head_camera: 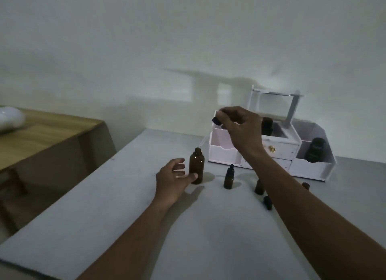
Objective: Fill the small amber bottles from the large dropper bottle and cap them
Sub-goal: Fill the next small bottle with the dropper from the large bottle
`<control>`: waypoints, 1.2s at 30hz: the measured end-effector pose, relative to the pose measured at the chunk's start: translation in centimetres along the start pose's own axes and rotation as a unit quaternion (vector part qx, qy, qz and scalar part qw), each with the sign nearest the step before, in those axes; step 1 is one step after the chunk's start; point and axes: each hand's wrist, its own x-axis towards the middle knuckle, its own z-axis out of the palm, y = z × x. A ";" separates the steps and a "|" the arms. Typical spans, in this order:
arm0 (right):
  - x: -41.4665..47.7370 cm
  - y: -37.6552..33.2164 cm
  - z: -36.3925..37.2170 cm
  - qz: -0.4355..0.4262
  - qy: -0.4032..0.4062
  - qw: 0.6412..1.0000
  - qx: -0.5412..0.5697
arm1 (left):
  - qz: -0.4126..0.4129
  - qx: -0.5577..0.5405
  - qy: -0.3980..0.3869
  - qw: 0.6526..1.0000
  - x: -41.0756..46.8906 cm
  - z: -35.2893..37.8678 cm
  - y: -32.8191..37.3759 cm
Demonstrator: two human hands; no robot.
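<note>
Nearest you on the grey surface [208, 233] lies one loose black cap [268, 202], just beside your right forearm.

A little farther stand the small amber bottles, and I count three. The capped small bottle [228, 178] is upright and in plain view. The second small bottle [258, 187] is half hidden behind your right forearm. Only a bit of the third small bottle [305, 185] shows on the arm's other side. Whether those two are capped cannot be told.

Your left hand [172, 180] is relaxed. Its fingers are loosely spread just left of the one large bottle [196, 164], and its thumb lies against the bottle's lower front. The large bottle stands upright with its neck uncovered, to the left of the capped small bottle.

Higher up, your right hand [242, 129] pinches the one dropper [215, 122] by its black top. The glass tube slants down and to the left. Its tip is above the large bottle's mouth, just to the right, and not touching it.

Behind the hands sits one white organizer box [271, 152] with its mirror lid [271, 106] raised. One dark bottle [267, 125] stands in its middle compartment and one dark jar [316, 150] in its right compartment.

Far left is one wooden table [41, 137] carrying one white rounded object [10, 121].
</note>
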 end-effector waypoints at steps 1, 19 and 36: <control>0.2 0.2 0.2 0.001 -0.006 1.000 -0.001 | 0.001 -0.003 -0.011 1.000 0.4 0.2 0.0; -1.8 4.0 4.6 0.011 -0.126 0.988 -0.091 | 0.024 0.024 -0.064 0.997 1.3 0.9 0.2; -2.0 4.8 5.4 0.011 -0.111 0.988 -0.104 | 0.027 0.037 -0.061 0.997 1.5 0.9 0.0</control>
